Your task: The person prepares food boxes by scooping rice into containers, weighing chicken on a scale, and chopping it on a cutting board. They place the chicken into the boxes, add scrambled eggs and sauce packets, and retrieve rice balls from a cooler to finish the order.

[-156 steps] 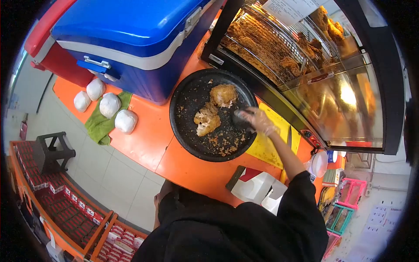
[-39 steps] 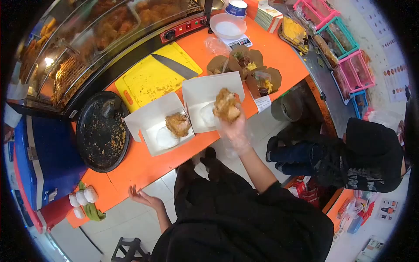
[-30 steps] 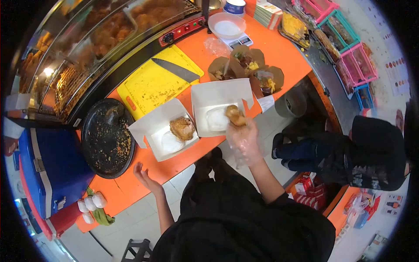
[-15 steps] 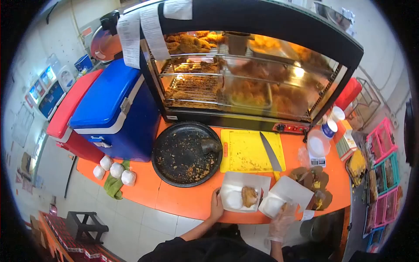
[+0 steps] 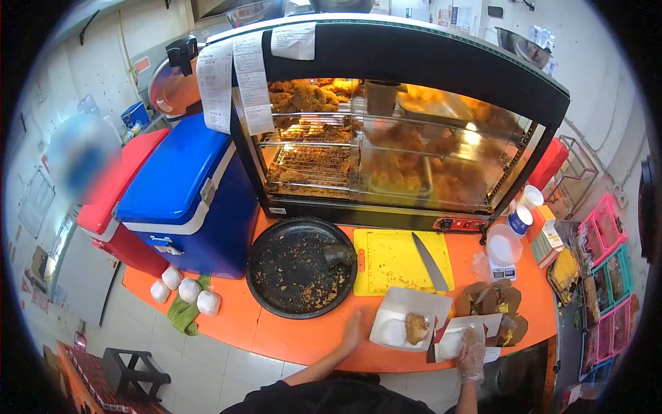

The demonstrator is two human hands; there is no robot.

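Observation:
My left hand (image 5: 352, 334) is off the left box, resting near the table's front edge, its fingers blurred together. Beside it stands an open white-lined box (image 5: 428, 305) holding a white wrapped bundle (image 5: 393, 333) and a piece of fried chicken (image 5: 416, 328). My right hand (image 5: 472, 355), in a clear plastic glove, reaches into a second open box (image 5: 487, 322) at a white bundle (image 5: 451, 343). Whether its fingers grip anything is hard to make out. Brown open boxes with food (image 5: 509, 301) sit just behind.
Behind are a black round pan (image 5: 283, 276), a yellow cutting board (image 5: 386, 259) with a knife (image 5: 430, 262), and a heated display case (image 5: 331, 207). Blue (image 5: 200, 241) and red (image 5: 121, 238) coolers stand left, near white bundles (image 5: 208, 303) and a green cloth (image 5: 182, 316). Cups (image 5: 520, 219) stand right.
My left hand has let go of the left box. Both boxes now sit further right in view, and my right hand has moved right and up. The camera view has shifted.

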